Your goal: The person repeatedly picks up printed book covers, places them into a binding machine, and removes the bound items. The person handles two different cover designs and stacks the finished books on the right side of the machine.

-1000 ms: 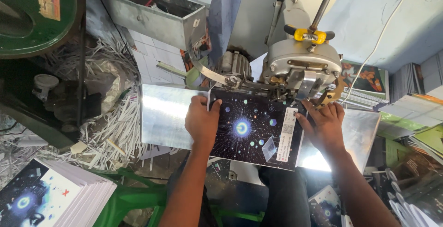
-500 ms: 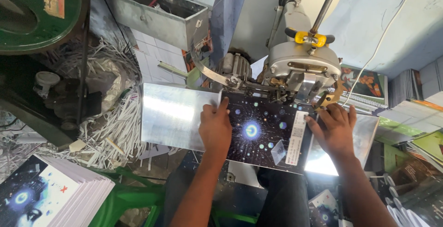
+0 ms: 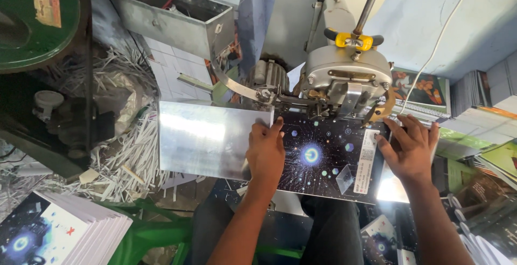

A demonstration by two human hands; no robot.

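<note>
Both hands lie flat, palms down, on a dark notebook cover (image 3: pixel 323 160) printed with a starburst and small coloured dots; neither hand grasps anything, the fingers are spread and pressing. The left hand (image 3: pixel 265 154) rests on the cover's left edge, fingertips pointing toward the machine, thumb side just at the border with the shiny metal work plate (image 3: pixel 207 138) that extends out to its left. The right hand (image 3: pixel 410 149) sits on the cover's right edge, beside a white label strip (image 3: pixel 366 160), fingers fanned toward the machine's base. Directly beyond both sets of fingertips stands the grey stitching machine head (image 3: pixel 347 74), with a yellow clamp (image 3: pixel 354 41) on its upright rod; the far edge of the cover lies under it. Further out past the left hand, a grey metal box (image 3: pixel 172 20) hangs above a heap of white paper trimmings (image 3: pixel 129 152). Near the left elbow, a stack of similar dark-covered booklets (image 3: pixel 54 235) rests on a green stool (image 3: pixel 151 235). More printed stacks (image 3: pixel 484 109) sit beyond the right hand.
</note>
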